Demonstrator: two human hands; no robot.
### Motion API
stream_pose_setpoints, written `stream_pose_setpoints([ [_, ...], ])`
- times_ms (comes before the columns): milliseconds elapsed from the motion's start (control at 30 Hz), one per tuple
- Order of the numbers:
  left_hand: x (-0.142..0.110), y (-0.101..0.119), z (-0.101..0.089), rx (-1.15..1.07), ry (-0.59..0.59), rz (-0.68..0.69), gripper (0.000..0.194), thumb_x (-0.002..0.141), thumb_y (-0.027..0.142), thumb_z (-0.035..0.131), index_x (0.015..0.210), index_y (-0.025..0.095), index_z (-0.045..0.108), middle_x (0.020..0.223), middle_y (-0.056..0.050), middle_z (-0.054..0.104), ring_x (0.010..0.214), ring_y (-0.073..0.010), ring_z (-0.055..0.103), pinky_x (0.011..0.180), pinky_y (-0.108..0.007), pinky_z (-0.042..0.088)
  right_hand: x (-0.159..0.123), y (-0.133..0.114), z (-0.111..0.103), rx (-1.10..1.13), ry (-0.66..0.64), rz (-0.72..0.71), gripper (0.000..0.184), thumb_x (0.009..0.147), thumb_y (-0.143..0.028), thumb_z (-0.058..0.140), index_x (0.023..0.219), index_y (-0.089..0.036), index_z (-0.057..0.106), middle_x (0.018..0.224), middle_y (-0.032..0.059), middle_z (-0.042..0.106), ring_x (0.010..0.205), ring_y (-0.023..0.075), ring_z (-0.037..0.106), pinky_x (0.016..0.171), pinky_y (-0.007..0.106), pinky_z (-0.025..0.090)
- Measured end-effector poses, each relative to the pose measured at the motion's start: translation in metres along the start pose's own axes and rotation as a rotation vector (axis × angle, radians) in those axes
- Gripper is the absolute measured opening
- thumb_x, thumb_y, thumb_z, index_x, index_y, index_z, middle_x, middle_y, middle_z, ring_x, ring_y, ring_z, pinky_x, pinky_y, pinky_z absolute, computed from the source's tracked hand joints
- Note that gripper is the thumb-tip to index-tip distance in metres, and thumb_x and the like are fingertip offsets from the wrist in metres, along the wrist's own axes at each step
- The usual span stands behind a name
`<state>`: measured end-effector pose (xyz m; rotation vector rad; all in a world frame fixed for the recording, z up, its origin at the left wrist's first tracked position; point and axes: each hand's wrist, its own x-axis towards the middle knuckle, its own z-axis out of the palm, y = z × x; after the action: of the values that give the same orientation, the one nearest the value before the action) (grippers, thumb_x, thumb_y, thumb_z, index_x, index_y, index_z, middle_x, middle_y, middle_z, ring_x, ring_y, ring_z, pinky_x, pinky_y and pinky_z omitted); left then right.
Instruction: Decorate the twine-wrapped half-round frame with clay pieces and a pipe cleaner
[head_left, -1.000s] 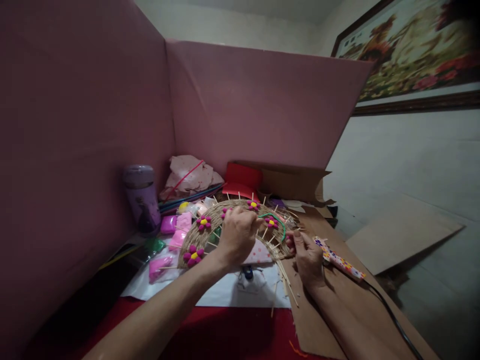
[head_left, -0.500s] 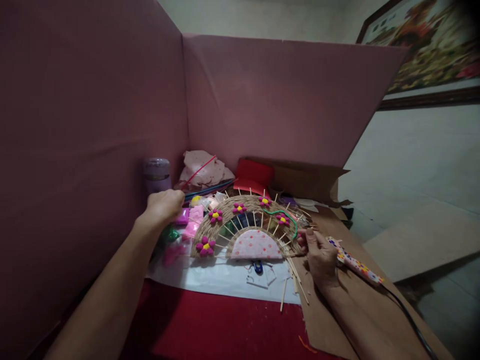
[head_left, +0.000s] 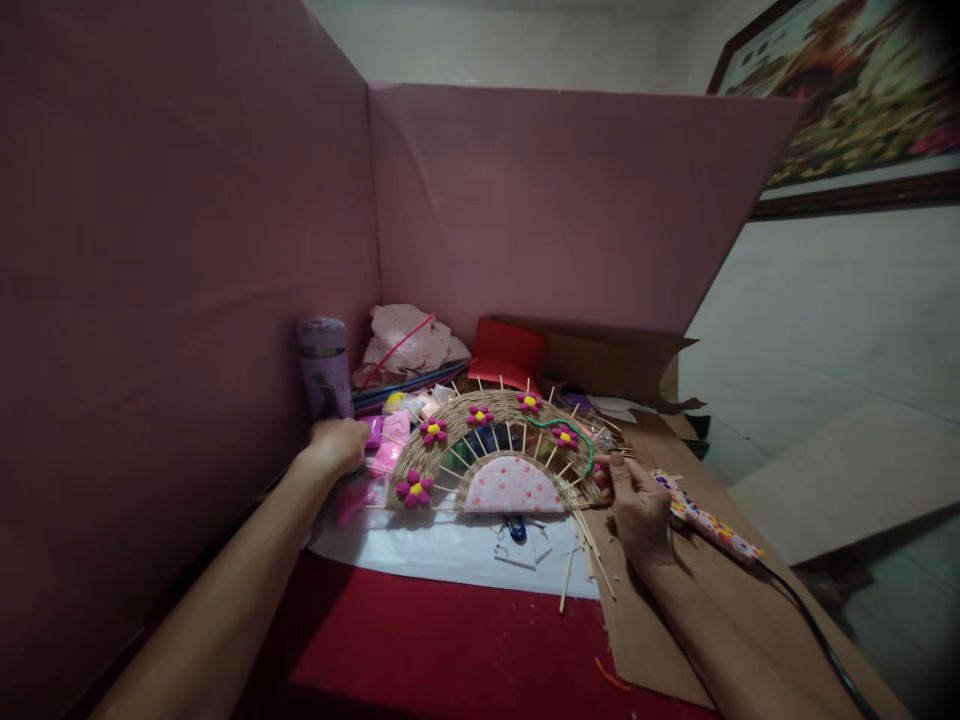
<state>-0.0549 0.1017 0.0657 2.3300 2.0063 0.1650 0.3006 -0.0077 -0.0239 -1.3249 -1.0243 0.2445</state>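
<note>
A half-round woven twine piece (head_left: 450, 420) with thin sticks radiating through it lies in front of me. Magenta-and-yellow flowers (head_left: 414, 489) sit along its arch, and a green strand (head_left: 583, 440) curves over the right side. At its centre is a spotted white half circle (head_left: 514, 487). My right hand (head_left: 641, 500) is closed at the arch's right end, thumb and fingers pinching its edge. To the left, my left hand (head_left: 339, 445) is curled low beside the pink and purple packets (head_left: 391, 440); its fingertips are mostly hidden, so what it holds does not show.
A lilac bottle (head_left: 324, 365) stands behind my left hand. Spotted cloth (head_left: 409, 340) and a red packet (head_left: 508, 345) lie at the back. On the cardboard (head_left: 660, 620) at right rests a flower-patterned corded tool (head_left: 709, 520). Loose sticks (head_left: 592, 550) lie nearby. Pink panels (head_left: 562, 200) enclose the table.
My left hand has moved down and slightly right, uncovering more of the bottle and covering the green packet. My right hand stays at the woven piece's edge.
</note>
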Motion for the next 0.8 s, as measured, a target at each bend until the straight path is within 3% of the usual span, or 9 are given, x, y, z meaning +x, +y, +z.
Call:
stream_pose_setpoints([
  [233, -0.005, 0.003, 0.0, 0.178, -0.03, -0.021, 0.024, 0.066, 0.012, 0.056, 0.086, 0.018, 0.068, 0.096, -0.018, 0.071, 0.092, -0.0307, 0.065, 0.072, -0.033, 0.047, 0.0, -0.003, 0.0, 0.004, -0.01, -0.021, 0.055, 0.079, -0.063, 0.051, 0.083, -0.011, 0.069, 0.058, 0.0024, 0.058, 0.046, 0.0117, 0.047, 0.04, 0.023, 0.036],
  [333, -0.004, 0.003, -0.005, 0.172, -0.045, 0.007, 0.023, 0.066, 0.011, 0.055, 0.083, 0.018, 0.068, 0.093, -0.014, 0.071, 0.087, -0.0271, 0.066, 0.067, -0.029, 0.047, 0.0, -0.004, 0.0, -0.007, -0.019, -0.044, 0.055, 0.079, -0.063, 0.05, 0.082, -0.012, 0.069, 0.058, 0.0027, 0.058, 0.046, 0.0117, 0.047, 0.041, 0.023, 0.037],
  [433, -0.007, 0.002, -0.021, 0.159, -0.028, 0.022, 0.019, 0.065, 0.01, 0.055, 0.076, 0.018, 0.068, 0.09, -0.012, 0.072, 0.084, -0.0256, 0.066, 0.062, -0.026, 0.046, -0.001, -0.006, 0.0, -0.026, -0.027, -0.024, 0.055, 0.08, -0.063, 0.05, 0.081, -0.011, 0.069, 0.059, 0.0031, 0.058, 0.046, 0.0112, 0.047, 0.04, 0.023, 0.036],
  [567, -0.016, 0.014, -0.055, 0.162, 0.161, -0.026, 0.024, 0.072, 0.014, 0.051, 0.09, 0.018, 0.066, 0.094, -0.013, 0.069, 0.09, -0.0307, 0.064, 0.071, -0.034, 0.047, -0.004, -0.007, 0.002, -0.005, -0.043, 0.033, 0.052, 0.08, -0.061, 0.05, 0.084, -0.012, 0.068, 0.059, 0.0008, 0.055, 0.042, 0.0099, 0.042, 0.037, 0.023, 0.032],
  [633, -0.022, 0.032, -0.065, -0.083, 0.459, -0.01, 0.024, 0.072, 0.017, 0.055, 0.094, 0.02, 0.064, 0.089, -0.01, 0.069, 0.087, -0.029, 0.064, 0.072, -0.035, 0.046, -0.007, -0.006, 0.004, -0.011, -0.047, 0.02, 0.048, 0.082, -0.057, 0.051, 0.084, -0.013, 0.068, 0.058, 0.0, 0.054, 0.043, 0.0102, 0.042, 0.039, 0.024, 0.032],
  [700, -0.026, 0.059, -0.063, -0.572, 0.581, 0.158, 0.034, 0.07, 0.015, 0.057, 0.103, 0.019, 0.059, 0.085, -0.006, 0.067, 0.077, -0.0205, 0.064, 0.066, -0.028, 0.046, -0.009, -0.007, 0.005, -0.034, -0.071, -0.046, 0.042, 0.084, -0.053, 0.051, 0.083, -0.014, 0.068, 0.059, 0.0003, 0.055, 0.046, 0.0117, 0.045, 0.043, 0.025, 0.036],
  [733, -0.028, 0.075, -0.056, -0.853, 0.52, 0.243, 0.041, 0.069, 0.013, 0.058, 0.109, 0.019, 0.056, 0.079, -0.004, 0.066, 0.067, -0.016, 0.062, 0.06, -0.025, 0.045, -0.011, -0.008, 0.006, -0.046, -0.091, -0.093, 0.04, 0.085, -0.051, 0.051, 0.081, -0.015, 0.068, 0.059, 0.0006, 0.055, 0.049, 0.0126, 0.047, 0.046, 0.025, 0.037],
  [800, -0.029, 0.107, -0.034, -1.315, 0.273, 0.322, 0.04, 0.067, 0.015, 0.06, 0.107, 0.017, 0.055, 0.068, 0.001, 0.062, 0.048, -0.0096, 0.053, 0.048, -0.021, 0.041, -0.013, -0.012, 0.006, -0.067, -0.145, -0.188, 0.036, 0.086, -0.047, 0.051, 0.076, -0.016, 0.068, 0.06, 0.001, 0.055, 0.055, 0.0142, 0.05, 0.051, 0.026, 0.04],
])
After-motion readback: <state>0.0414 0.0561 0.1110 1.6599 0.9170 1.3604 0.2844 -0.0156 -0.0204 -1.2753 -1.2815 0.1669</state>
